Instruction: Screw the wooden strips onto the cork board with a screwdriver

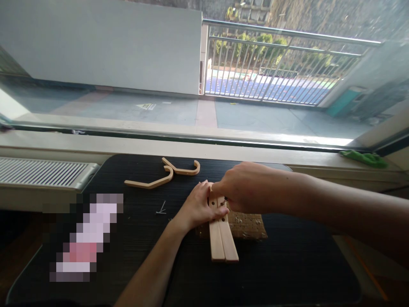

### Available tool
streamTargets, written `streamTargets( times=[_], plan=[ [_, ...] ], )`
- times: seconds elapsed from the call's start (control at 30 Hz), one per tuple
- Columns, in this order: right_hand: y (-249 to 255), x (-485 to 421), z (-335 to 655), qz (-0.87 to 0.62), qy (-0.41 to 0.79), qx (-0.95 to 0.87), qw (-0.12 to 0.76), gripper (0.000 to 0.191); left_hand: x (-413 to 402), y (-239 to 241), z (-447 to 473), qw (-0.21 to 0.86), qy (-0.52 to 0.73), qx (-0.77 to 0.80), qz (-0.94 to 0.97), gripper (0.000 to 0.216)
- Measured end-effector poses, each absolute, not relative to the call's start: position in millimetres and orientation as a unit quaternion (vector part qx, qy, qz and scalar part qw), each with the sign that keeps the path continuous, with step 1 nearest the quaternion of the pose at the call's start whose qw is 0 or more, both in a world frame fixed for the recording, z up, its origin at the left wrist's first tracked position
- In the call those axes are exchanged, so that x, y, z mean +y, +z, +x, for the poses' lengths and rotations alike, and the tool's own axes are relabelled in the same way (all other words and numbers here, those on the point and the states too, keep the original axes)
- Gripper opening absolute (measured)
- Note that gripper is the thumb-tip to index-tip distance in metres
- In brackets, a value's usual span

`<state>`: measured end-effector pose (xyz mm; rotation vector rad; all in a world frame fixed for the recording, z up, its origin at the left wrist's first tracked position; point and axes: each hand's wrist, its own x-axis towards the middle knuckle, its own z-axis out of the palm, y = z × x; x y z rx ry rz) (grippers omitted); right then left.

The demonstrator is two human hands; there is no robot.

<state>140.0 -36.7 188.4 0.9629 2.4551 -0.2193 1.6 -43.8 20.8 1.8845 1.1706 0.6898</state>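
Observation:
Two pale wooden slats (223, 238) lie side by side on a dark table (287, 264), running toward me, with small holes near their far ends. My left hand (198, 207) rests flat on the far ends of the slats, fingers stretched over them. My right hand (247, 187) reaches in from the right and is closed in a pinch right above the slats' far ends; what it pinches is too small to make out. Under the slats lies a brown perforated board (251, 226).
Two curved wooden hook pieces (166, 175) lie at the table's far side. A small metal bit (162, 209) lies left of my left hand. A pixelated patch (84, 238) covers something at the left. A radiator grille (41, 172) and window sill run behind.

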Motion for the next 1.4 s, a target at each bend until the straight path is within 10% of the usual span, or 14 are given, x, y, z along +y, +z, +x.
streamTargets(
  times=[1.4],
  plan=[
    [182.3, -33.2, 134.4, 0.37, -0.05, 0.891, 0.259, 0.015, -42.2, 17.4, 1.1, 0.407, 0.285, 0.443, 0.746, 0.052]
  ],
)
